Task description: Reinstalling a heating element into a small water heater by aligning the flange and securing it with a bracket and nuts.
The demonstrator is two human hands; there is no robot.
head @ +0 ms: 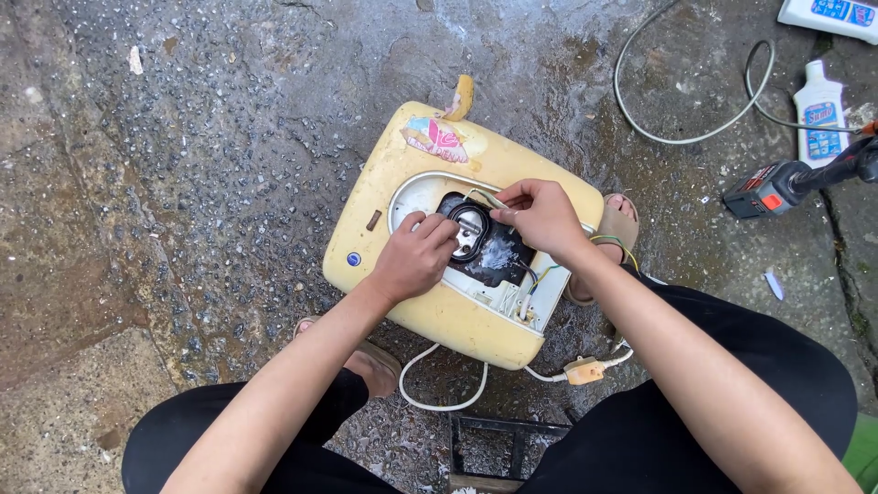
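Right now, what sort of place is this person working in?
Probably an outdoor yard or pavement used for a repair: wet pebbled concrete ground, a yellow appliance opened on it, a power drill and plastic bottles alongside.

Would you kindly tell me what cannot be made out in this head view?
- Left hand: fingertips curled under, grip hidden.
- Right hand: what it pinches is too small to tell.
- Round part in the yellow casing: partly covered by both hands.
- Drill: cut off by the right edge.
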